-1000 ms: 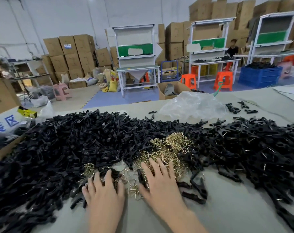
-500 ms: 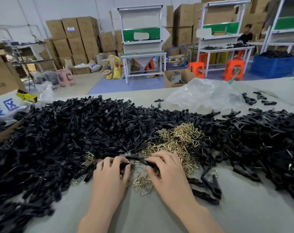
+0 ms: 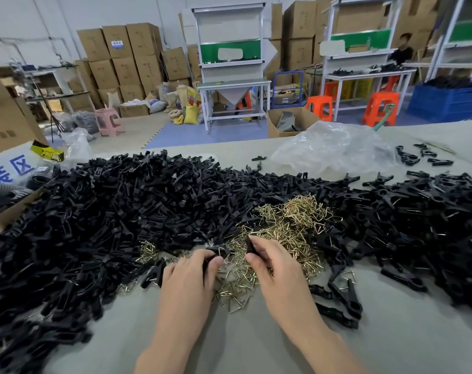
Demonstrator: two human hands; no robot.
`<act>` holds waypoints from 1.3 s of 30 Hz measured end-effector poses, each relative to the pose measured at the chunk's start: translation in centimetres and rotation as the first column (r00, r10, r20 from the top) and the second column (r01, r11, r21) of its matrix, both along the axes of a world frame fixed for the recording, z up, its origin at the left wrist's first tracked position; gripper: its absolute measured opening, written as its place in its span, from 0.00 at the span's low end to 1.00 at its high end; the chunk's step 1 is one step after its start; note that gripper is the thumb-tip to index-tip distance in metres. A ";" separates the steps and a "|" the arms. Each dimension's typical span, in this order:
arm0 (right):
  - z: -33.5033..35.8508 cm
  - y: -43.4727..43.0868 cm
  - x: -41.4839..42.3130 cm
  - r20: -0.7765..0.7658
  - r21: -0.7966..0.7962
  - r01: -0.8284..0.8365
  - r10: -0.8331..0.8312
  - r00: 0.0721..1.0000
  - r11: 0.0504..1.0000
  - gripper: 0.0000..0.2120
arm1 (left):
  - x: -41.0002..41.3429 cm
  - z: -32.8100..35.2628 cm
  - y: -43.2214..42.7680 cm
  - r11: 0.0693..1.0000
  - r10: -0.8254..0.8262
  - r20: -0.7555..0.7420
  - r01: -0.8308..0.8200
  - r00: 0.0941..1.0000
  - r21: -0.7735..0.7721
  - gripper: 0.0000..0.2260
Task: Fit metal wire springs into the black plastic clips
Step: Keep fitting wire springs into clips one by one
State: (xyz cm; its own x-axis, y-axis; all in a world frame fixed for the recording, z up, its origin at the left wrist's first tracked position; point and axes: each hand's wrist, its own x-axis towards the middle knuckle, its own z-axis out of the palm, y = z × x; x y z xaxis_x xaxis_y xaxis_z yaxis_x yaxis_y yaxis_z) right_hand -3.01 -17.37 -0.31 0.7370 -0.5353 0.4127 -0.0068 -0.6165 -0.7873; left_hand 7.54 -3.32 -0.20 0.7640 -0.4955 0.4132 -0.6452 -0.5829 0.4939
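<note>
A broad heap of black plastic clip halves [image 3: 121, 211] covers the left and middle of the grey table [image 3: 243, 346]. A pile of brass-coloured wire springs [image 3: 291, 225] lies in front of it. My left hand [image 3: 189, 276] grips a black clip piece [image 3: 212, 252] with a wire spring at its tip. My right hand [image 3: 275, 268] pinches another black clip piece [image 3: 248, 244] between thumb and fingers. The two pieces are a little apart, above loose springs [image 3: 237, 290]. Assembled clips with springs [image 3: 418, 211] are heaped at the right.
A crumpled clear plastic bag [image 3: 331, 149] lies at the table's far side. A cardboard box [image 3: 5, 201] with a printed sheet stands at the left edge. Loose clips [image 3: 345, 295] lie right of my right hand. Workbenches, stools and stacked cartons stand beyond.
Both hands went from lying flat on the piles to lifting with a black clip piece in each. The pieces have moved slightly apart since half a second ago.
</note>
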 end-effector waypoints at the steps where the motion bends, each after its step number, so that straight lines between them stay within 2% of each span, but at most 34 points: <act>1: 0.0 0.0 0.0 0.001 0.010 0.000 0.000 1.000 1.000 0.17 | -0.1 0.1 0.0 1.000 -0.009 -0.007 0.009 1.000 -0.026 0.19; 4: 0.0 0.0 0.0 0.001 0.031 0.004 -0.005 1.000 1.000 0.18 | -0.4 0.2 0.1 0.997 -0.038 -0.053 0.034 0.998 -0.063 0.18; 10: -0.3 0.0 0.0 0.019 0.021 0.002 -0.003 1.000 1.000 0.18 | -1.0 0.3 0.2 0.982 -0.062 -0.142 0.035 0.988 -0.186 0.07; 14: -0.3 0.1 0.0 0.037 0.074 -0.026 0.023 0.999 0.997 0.17 | -1.3 0.6 0.0 0.974 -0.080 -0.124 0.051 0.989 -0.222 0.05; 19: 0.1 0.2 -0.4 0.062 0.210 -0.065 0.053 0.997 0.976 0.16 | -1.5 0.7 0.0 0.959 -0.014 -0.054 -0.002 0.998 -0.284 0.08; 23: 0.6 0.2 -0.3 0.115 0.388 -0.145 0.108 0.988 0.910 0.15 | -1.3 0.6 -0.1 0.947 -0.034 0.003 0.033 0.999 -0.319 0.11; 28: 0.7 0.1 -0.1 0.160 0.462 -0.223 0.166 0.973 0.858 0.15 | -2.0 0.7 -0.4 0.926 -0.108 -0.087 0.069 0.990 -0.372 0.16; 31: 0.7 0.1 0.0 0.165 0.480 -0.253 0.197 0.966 0.840 0.19 | -2.5 0.9 -0.5 0.911 -0.169 -0.105 0.114 0.980 -0.397 0.18; 34: 0.5 0.0 0.0 0.177 0.489 -0.264 0.202 0.963 0.832 0.18 | -2.5 1.0 -0.6 0.928 -0.172 -0.077 0.135 0.982 -0.348 0.17; 39: 0.4 -0.2 0.0 0.174 0.512 -0.252 0.188 0.967 0.821 0.16 | -1.8 0.5 -0.4 0.946 -0.058 -0.088 0.027 0.994 -0.322 0.08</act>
State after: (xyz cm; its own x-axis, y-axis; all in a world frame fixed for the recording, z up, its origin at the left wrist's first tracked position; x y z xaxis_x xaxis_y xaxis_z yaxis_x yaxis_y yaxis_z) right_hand -2.96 -17.56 0.11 0.8280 -0.5233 0.2013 0.1856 -0.0830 -0.9791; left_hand 5.71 -3.69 0.32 0.7888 -0.3821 0.4815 -0.6066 -0.3574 0.7101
